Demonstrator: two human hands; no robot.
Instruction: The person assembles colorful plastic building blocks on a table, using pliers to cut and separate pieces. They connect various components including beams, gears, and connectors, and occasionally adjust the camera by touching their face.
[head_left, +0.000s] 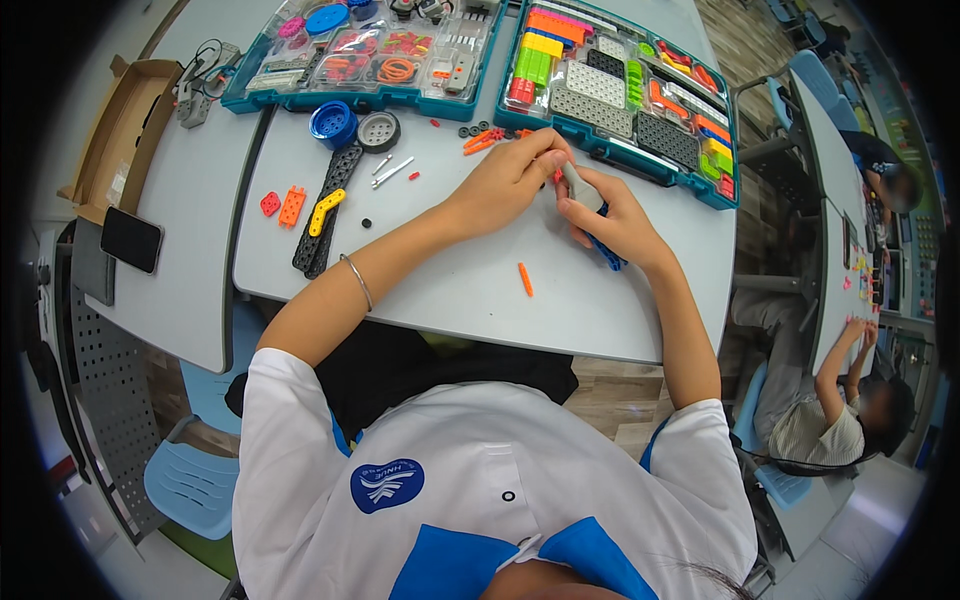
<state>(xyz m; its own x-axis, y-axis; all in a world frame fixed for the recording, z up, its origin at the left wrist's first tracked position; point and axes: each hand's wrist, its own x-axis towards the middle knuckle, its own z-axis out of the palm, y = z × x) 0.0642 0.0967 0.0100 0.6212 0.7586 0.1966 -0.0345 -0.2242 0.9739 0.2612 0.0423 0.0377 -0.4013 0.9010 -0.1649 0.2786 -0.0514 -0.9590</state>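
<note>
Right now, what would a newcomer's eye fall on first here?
Probably the two teal-edged cases of bright parts at the table's far side, the left case and the right case. Next, the left hand and right hand meeting at a grey piece in front of them. Then the yellow angled piece on black perforated strips, toward the left.

A grey part (580,190) is partly hidden by the right hand (620,218), which also covers much of a blue piece (607,253); its contact with the left hand (512,180) is obscured. Far left, a parts case (440,108) is cut off above.
</note>
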